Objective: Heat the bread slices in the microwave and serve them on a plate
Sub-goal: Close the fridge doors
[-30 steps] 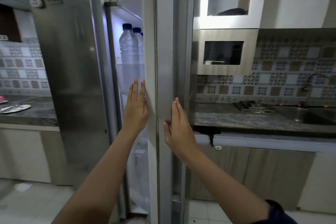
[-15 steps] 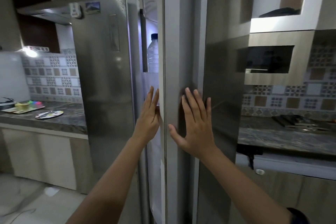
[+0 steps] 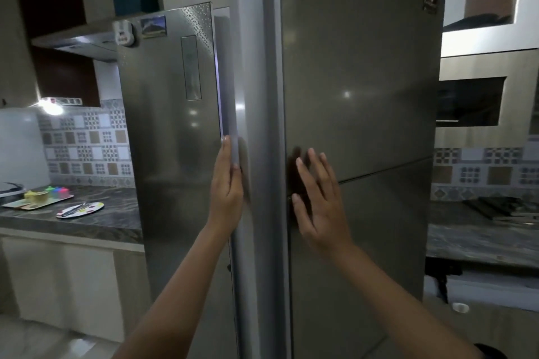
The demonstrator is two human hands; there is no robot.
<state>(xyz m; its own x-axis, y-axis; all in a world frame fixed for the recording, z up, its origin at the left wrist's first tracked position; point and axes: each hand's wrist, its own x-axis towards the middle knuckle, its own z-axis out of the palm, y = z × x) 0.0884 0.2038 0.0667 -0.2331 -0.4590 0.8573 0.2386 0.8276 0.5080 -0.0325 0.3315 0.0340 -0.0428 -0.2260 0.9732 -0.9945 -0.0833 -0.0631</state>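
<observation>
A tall steel fridge fills the middle of the view. Its right door stands almost shut against the left door, with only a thin lit gap between them. My left hand lies flat along the door's left edge, fingers straight. My right hand presses flat on the door's front, fingers spread. Neither hand holds anything. A built-in microwave sits in a wood-faced niche at the right. No bread is in view.
A dark stone counter at the left carries a patterned plate with utensils and a tray of small coloured items. Another counter lies at the right, with a dark rack on it. Tiled wall behind.
The fridge door has swung nearly shut; the bottles and lit shelves inside are no longer visible. Both hands stayed flat on the door, and the view shifted right.
</observation>
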